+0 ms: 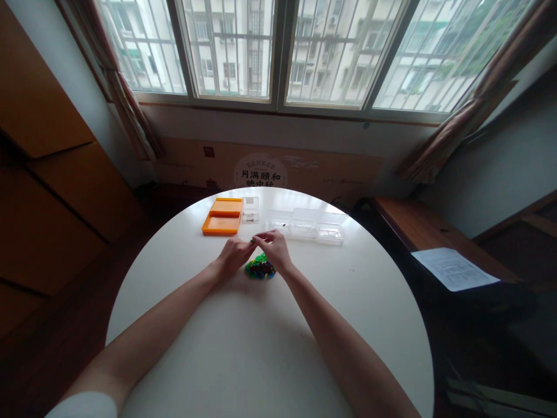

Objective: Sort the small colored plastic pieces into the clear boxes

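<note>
Okay, so going left to right: wooden cabinet [56, 191] way off to the left of both hands, then the round white counter [243, 348] where all the action sits. An orange tray [221, 224] lies on it, ahead of the left grip and a bit to its left, nothing touching it. Next is the left grip [235, 254] itself, fingers mostly curled in, with the tips pinched nearly closed on a small green piece [252, 240]. Pretty tiny, so I can't tell its exact shape. A small clear box [250, 203] is farther out, straight ahead of that pinch. Just below the pinch, on the near side and between the hands, there's a clump of bricks [261, 268], mostly green with dark bits in the middle and some blue and yellow; can't tell if they're joined or loose. Right grip [274, 248] comes in from the other side, thumb and finger also closed down on that same green piece, so the two grips meet there. Beyond it and to its right, clear plastic cases [304, 226] sit in a row. Well off to the right of the grips, a sheet of paper [455, 269] lies over the edge of a brown desk [418, 226].
</note>
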`<state>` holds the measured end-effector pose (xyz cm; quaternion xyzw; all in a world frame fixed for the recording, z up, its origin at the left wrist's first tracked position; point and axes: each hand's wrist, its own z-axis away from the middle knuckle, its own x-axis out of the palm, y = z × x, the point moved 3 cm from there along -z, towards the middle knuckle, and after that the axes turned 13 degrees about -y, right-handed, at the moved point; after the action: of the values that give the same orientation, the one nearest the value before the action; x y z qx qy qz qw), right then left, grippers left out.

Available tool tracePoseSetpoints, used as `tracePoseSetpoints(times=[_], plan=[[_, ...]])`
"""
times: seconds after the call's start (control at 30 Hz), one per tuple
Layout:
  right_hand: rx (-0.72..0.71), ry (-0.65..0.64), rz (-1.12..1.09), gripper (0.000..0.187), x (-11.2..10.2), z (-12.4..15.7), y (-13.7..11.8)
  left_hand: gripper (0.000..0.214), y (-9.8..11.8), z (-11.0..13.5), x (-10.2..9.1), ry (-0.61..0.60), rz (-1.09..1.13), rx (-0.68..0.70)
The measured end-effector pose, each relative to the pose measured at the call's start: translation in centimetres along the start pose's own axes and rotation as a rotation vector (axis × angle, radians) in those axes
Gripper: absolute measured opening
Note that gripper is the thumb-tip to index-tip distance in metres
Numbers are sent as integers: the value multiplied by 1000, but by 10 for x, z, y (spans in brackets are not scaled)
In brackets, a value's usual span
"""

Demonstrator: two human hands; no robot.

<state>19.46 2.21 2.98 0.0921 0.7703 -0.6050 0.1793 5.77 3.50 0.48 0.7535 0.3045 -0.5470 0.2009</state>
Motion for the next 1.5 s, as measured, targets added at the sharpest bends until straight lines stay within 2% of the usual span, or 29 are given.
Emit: tracePoseSetpoints(times=[0.2, 0.33, 0.47, 0.67, 0.77, 0.87, 0.97, 1.07, 1.5], plan=[[-2, -9, -10, 22, 0, 0, 1, 37, 2, 0, -1, 6, 31, 1], [-28, -26, -26, 22, -1, -1, 3, 35, 2, 0, -2, 7, -29, 20], [-66, -88, -43, 22, -3, 0, 2, 34, -1, 1, -2, 5, -44, 62], [-105, -138, -63, 21, -7, -5, 2, 31, -4, 2, -1, -10, -42, 47], [-92, -112, -76, 23, -15, -9, 11, 35, -1, 3, -3, -32, -103, 76], [-78, -34, 27, 23, -29, -9, 28, 43, 2, 4, -5, -45, -143, 112], [-17, 19, 69, 26, -38, -6, 48, 42, 4, 4, -6, -28, -124, 128], [-21, 30, 91, 28, -40, -2, 58, 41, 5, 4, -5, 2, -87, 130], [-52, 8, 188, 26, -33, 1, 57, 35, 7, 5, -5, 15, -103, 138]])
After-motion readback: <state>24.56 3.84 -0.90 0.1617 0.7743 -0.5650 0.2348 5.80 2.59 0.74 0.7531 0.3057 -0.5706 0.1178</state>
